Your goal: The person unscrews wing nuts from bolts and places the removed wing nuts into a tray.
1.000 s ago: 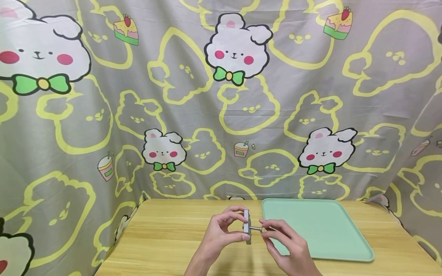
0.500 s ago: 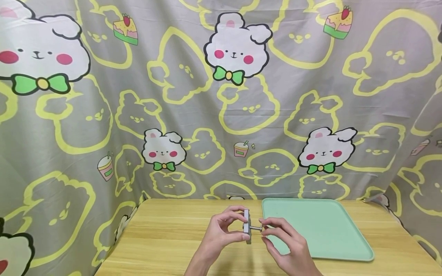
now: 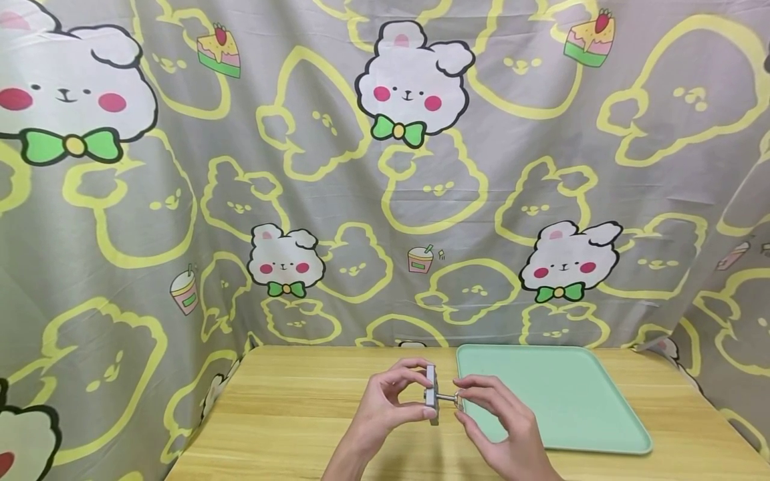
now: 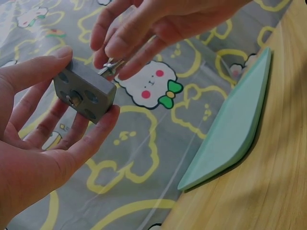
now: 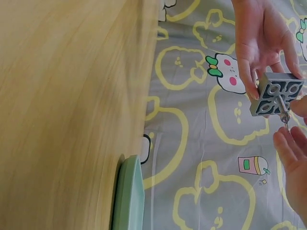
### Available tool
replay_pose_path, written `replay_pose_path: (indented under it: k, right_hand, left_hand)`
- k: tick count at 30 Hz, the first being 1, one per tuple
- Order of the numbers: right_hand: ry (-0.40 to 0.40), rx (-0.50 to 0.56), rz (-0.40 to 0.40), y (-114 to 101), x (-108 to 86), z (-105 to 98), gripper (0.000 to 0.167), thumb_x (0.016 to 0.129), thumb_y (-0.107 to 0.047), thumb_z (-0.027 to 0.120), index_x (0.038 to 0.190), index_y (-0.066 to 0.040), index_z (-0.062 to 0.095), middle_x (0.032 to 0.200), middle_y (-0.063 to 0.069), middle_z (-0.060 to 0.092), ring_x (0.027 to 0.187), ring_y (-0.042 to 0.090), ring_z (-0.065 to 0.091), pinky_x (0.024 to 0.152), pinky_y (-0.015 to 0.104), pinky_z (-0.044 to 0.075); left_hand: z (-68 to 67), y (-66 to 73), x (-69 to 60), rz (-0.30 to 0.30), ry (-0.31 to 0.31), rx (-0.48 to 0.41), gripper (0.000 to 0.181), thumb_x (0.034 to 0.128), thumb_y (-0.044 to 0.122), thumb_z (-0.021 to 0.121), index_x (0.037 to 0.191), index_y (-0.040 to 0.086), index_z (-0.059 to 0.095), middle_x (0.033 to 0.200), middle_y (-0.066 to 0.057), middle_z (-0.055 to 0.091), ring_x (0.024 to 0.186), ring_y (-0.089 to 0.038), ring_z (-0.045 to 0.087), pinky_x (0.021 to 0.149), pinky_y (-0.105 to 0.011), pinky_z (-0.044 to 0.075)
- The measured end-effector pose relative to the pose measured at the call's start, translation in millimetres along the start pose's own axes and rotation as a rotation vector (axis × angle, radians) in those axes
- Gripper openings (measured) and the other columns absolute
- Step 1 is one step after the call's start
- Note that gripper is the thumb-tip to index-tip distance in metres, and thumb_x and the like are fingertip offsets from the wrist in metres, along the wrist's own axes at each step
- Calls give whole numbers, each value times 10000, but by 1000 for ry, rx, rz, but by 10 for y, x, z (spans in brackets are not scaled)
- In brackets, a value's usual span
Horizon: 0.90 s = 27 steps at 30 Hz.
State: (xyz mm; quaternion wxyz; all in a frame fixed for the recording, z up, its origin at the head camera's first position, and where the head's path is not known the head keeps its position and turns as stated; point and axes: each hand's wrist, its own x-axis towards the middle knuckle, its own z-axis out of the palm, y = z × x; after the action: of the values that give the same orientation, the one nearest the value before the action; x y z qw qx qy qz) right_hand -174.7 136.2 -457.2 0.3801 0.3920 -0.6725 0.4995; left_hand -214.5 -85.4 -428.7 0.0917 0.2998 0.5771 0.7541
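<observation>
My left hand (image 3: 377, 404) holds a grey square block (image 3: 430, 394) by its edges, thumb below and fingers above. The block has round recesses in its face, clear in the left wrist view. A metal bolt (image 3: 445, 397) passes through its middle and sticks out to the right. At the bolt's outer end sits a small shiny wing nut (image 4: 111, 68). The thumb and fingertips of my right hand (image 3: 502, 424) are around this wing nut, pinching at it. Block and bolt are held above the table.
A light green tray (image 3: 559, 401) lies on the wooden table (image 3: 289, 407) to the right, partly behind my right hand. A grey curtain (image 3: 337, 200) with cartoon rabbits hangs behind and at the sides of the table.
The fingers of my right hand shift slightly around the wing nut, which shows a different angle. My left hand and the block stay nearly still.
</observation>
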Motion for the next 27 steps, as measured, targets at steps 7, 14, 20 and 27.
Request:
replay_pose_path:
  k: [7,14,20,27]
  right_hand:
    - [42,51,400,-115,64,-42,378,877,118,737,1209,-48,664,1162,129,670,1076,200,687,852,346,638]
    - [49,118,812,-166,113,-52,249,937,-96,757,1170,-47,685,1103,117,710,983,186,721,820,324,649]
    - [17,330,990,-153,114,-83,347,963,-90,720,1250,83,627,1153,229,673,961,292,741,823,416,652]
    - [11,454,1142,-107,114,-128,419,980,-145,710,1303,89,583,1089,184,733,970,327,738,867,418,640]
  left_hand:
    - [0,-6,8,0,0,-2,402,772,-74,847,1104,-174,645,1394,-219,531,1277,-298,553,938,-538,600]
    - [-2,-23,10,9,-4,9,388,765,-92,837,1097,-172,652,1382,-217,536,1278,-309,545,941,-538,599]
    - [0,-20,3,14,-7,19,381,772,-75,843,1096,-157,659,1381,-224,533,1275,-319,550,934,-532,603]
    - [8,-26,8,36,-11,35,371,767,-83,844,1088,-145,666,1366,-238,536,1252,-312,567,914,-530,612]
